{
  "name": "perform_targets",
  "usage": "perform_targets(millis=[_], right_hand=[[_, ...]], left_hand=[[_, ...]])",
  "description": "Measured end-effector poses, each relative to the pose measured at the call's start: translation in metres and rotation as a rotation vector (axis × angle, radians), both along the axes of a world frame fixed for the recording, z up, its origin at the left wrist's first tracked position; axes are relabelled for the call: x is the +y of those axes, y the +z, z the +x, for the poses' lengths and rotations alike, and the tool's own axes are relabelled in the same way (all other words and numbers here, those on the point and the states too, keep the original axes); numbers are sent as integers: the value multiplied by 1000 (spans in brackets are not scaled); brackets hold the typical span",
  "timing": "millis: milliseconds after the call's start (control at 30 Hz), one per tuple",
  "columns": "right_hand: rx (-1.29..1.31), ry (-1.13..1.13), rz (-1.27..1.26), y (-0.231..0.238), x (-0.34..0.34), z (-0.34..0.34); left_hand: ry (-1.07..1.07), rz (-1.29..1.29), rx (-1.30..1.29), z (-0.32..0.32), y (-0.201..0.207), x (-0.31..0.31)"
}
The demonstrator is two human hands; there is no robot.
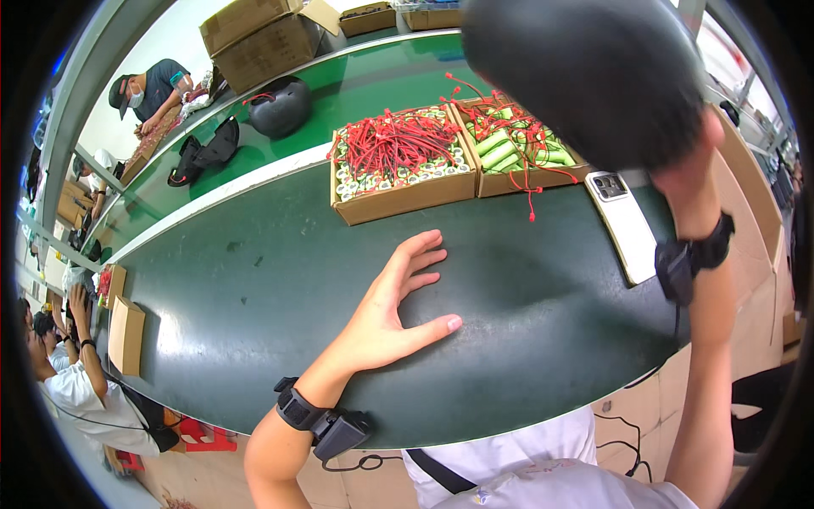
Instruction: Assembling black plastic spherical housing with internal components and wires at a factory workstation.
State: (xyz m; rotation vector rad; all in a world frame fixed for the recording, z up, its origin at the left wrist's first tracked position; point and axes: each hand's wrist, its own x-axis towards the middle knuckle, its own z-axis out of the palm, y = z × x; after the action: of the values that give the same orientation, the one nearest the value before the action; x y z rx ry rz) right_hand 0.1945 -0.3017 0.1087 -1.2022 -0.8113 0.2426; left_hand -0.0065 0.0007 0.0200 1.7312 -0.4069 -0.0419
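Observation:
My right hand [688, 174] is raised at the upper right and grips a large, smooth black rounded object [585, 76]. That object is close and blurred; most of the gripping fingers are hidden behind it. Over the dark green tabletop [229, 297], my left hand [394, 310] is open, thumb and fingers apart, with nothing in it. Beyond the left hand stands a cardboard box [407, 202] of battery cells topped with a tangle of red wires [398, 140]. Right beside it, a second cardboard box [509, 182] holds green-wrapped battery packs [504, 153] with red leads.
A white phone [626, 229] lies near the table's right side. On the green conveyor [365, 81] behind sit another black rounded object [281, 106] and a black strapped item [205, 153]. Small cartons [127, 335] stand at left. Co-workers [157, 89] are at the far left.

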Motion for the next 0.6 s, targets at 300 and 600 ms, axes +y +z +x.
perform_targets(millis=[300, 600], right_hand=[[-118, -168, -169, 61, 129, 62], [-395, -916, -486, -9, 177, 192]], left_hand=[[-94, 196, -41, -2, 7, 7], [-45, 230, -98, 0, 1, 4]])
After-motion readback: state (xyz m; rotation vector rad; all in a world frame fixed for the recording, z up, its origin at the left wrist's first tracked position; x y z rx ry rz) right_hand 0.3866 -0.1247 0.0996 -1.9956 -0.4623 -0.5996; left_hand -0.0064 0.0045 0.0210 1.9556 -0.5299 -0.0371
